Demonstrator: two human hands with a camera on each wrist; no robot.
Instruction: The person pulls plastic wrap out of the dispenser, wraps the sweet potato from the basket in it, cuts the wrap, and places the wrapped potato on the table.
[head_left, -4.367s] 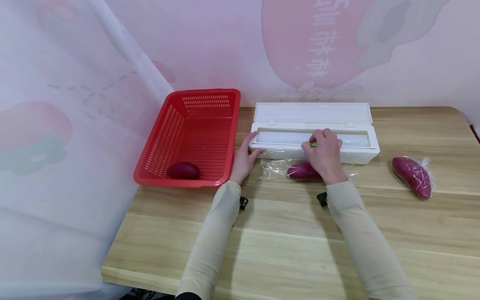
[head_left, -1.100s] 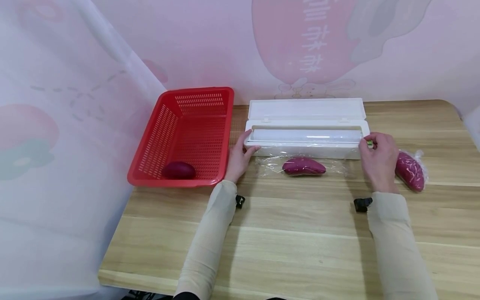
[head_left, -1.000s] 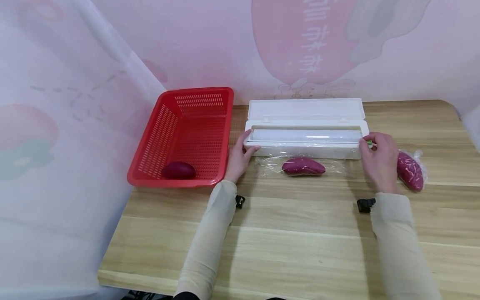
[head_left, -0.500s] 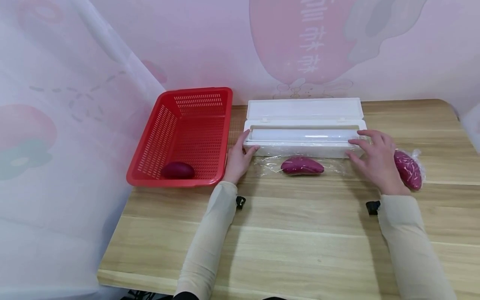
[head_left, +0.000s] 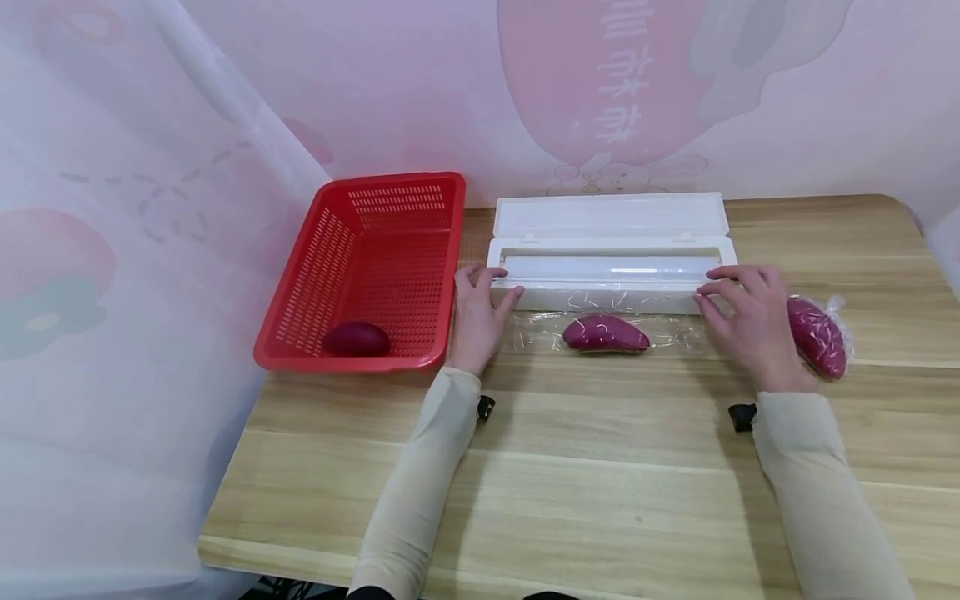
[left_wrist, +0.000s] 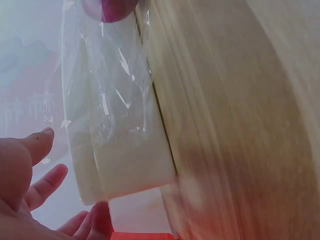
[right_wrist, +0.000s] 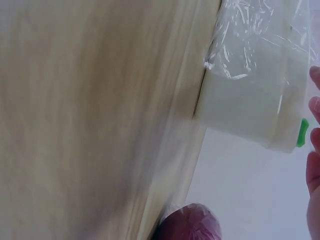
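A white cling film dispenser point(head_left: 611, 243) stands with its lid raised and a film roll inside. From its front a clear sheet of cling film point(head_left: 540, 332) spreads onto the table, with a purple sweet potato point(head_left: 606, 332) lying on it. My left hand point(head_left: 477, 321) is at the dispenser's left front corner, thumb and fingers apart in the left wrist view, thumb tip right at the film's edge. At the right front corner is my right hand point(head_left: 753, 325), thumb and fingertips close together at the film; I cannot tell whether they pinch it. A green slider point(right_wrist: 302, 132) shows at the dispenser's end.
On the left stands a red plastic basket point(head_left: 447, 333) holding one dark purple sweet potato point(head_left: 356, 339). A film-wrapped sweet potato point(head_left: 817, 337) lies close to the right of my right hand. A printed curtain point(head_left: 420, 92) hangs behind the wooden table point(head_left: 600, 483).
My right hand slid the green cutter to the dispenser's right end, then let go and brought its fingertips to the film. My left hand shifted slightly at its corner. The sheet now lies flatter.
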